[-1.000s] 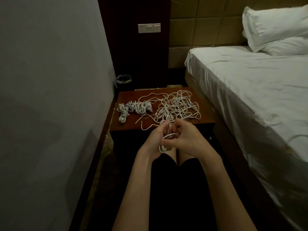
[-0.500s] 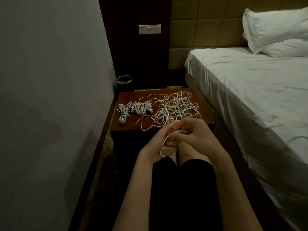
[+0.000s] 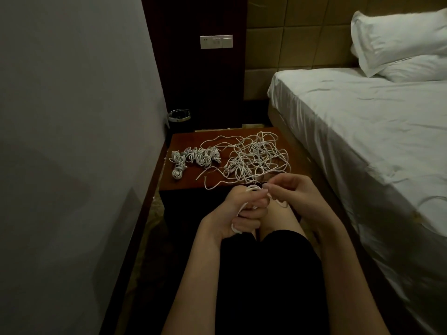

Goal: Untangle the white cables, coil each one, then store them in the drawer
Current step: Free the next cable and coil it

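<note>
Over my knees, hands: close together, touching at the fingertips, just in front of the nightstand (image 3: 186, 180).
Left hand (image 3: 232, 213): fingers curled round a small coil (image 3: 251, 189) of white cable, loops showing above my fist and below it.
Right hand (image 3: 290, 192): thumb and fingertips pinch the same cable where it meets the coil (the exact strand is hard to make out in the dim light).
Tangle (image 3: 256, 158): a loose heap of white cables on the right half of the nightstand, one free end trailing toward its front edge.
Bundles (image 3: 193, 158): a row of coiled cables on the left half, apart from the tangle.
Drawer: I cannot tell where it is; the front of the nightstand is dark.
Bed (image 3: 362, 131): to my right, white sheet, two pillows (image 3: 399, 44).
Wall (image 3: 72, 117): to my left.
</note>
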`<state>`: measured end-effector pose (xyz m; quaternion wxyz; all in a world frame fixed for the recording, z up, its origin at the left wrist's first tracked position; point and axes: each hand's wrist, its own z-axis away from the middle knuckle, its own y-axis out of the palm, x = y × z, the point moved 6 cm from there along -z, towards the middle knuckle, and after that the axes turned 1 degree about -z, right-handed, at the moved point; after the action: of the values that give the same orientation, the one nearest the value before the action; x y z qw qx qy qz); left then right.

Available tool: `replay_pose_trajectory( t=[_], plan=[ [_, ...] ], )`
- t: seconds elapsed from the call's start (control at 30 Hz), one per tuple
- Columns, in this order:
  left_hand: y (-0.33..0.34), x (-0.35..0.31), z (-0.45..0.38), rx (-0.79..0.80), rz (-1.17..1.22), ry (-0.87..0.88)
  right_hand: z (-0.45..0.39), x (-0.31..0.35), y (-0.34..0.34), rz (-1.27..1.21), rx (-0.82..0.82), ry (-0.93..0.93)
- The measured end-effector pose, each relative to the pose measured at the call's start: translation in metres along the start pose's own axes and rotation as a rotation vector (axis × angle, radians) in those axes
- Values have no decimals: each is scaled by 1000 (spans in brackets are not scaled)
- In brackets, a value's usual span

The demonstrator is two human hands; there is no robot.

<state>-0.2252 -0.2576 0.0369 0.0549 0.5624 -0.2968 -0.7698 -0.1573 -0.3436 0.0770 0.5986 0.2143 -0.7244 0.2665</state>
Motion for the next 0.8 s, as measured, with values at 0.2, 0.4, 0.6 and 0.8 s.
replay_pose_trajectory(
  t=[0.2,0.4,0.6,0.8],
  plan=[
    [5,2,-4,-14,-55,6,-6,8,9,84,-174,-133],
    [-19,-16,-1,-266,165,332,-5,-2,-6,98,-261,-79],
    [-34,-21,-4,-496,149,402,-9,-3,6,311,-147,-25],
    [-28,-23,-2,-475,302,445,-9,-19,23,353,-83,56]
  ],
)
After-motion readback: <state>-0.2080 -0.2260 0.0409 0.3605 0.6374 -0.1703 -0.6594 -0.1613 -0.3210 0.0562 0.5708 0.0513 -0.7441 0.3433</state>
